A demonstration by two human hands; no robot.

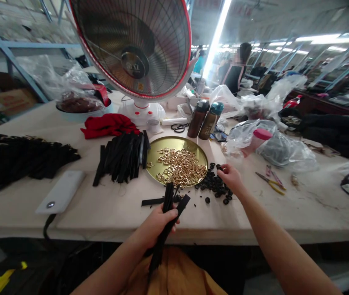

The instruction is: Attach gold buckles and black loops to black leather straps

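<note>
The left hand (162, 219) is closed round a few black strips (168, 198), thumb on top, on the near side of the gold tray (176, 142). The right hand (231, 176) is just right of the tray, over a scatter of small round black pieces (214, 182); thumb and fingers are drawn nearly together at one piece, though whether it is firmly pinched cannot be told. Gold metal fittings (183, 166) lie heaped on the tray.

For a tidy pick, a piece at the pile's margin is probably easiest, taken by its rim with the fingertips so its neighbours stay put. The left hand does best to keep the strips snug but flat, with their upper ends free.

The pile presses close to the tray's right rim, so a leftward sweep could knock it. Farther right of the tray, tabletop lies between the pieces and the yellow-handled tool (274, 186), giving the right hand room. Nearer than the tray runs the table's front edge (205, 237); the held strips hang past it and could snag there. A loose strip (152, 202) lies by the tray's near-left rim.
</note>
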